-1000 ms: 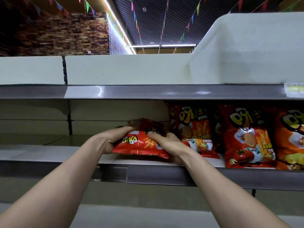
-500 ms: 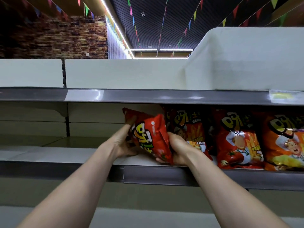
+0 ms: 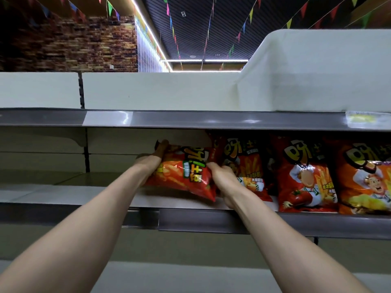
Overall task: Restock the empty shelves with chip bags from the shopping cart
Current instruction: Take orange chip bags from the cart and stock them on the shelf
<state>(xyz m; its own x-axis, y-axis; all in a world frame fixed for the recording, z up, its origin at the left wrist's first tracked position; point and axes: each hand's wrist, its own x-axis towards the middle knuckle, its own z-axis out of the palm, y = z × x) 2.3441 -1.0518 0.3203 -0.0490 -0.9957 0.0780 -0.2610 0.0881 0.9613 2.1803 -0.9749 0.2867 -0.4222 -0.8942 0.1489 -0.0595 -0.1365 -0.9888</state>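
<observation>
left hand [image 3: 151, 163] grips left end of chip bag [image 3: 184, 176] | right hand [image 3: 222, 178] grips right end | bag tilted, low over pale shelf [image 3: 63, 195], just left of standing bags [image 3: 304, 176] | grey-edged upper shelf [image 3: 169, 119] above | room: brick wall [image 3: 74, 43], dark slatted ceiling [image 3: 194, 39], coloured pennants [image 3: 171, 20]

Glossy foil chip bag [image 3: 186, 176] (crinkled) against a smooth metal shelf edge [image 3: 201, 220].

Middle shelf [image 3: 63, 195]: pale board, grey front rail. Right half: three chip bags [image 3: 304, 176] upright in row, side by side. Left of row: tilted red bag [image 3: 182, 176], contact with board unclear.
</observation>
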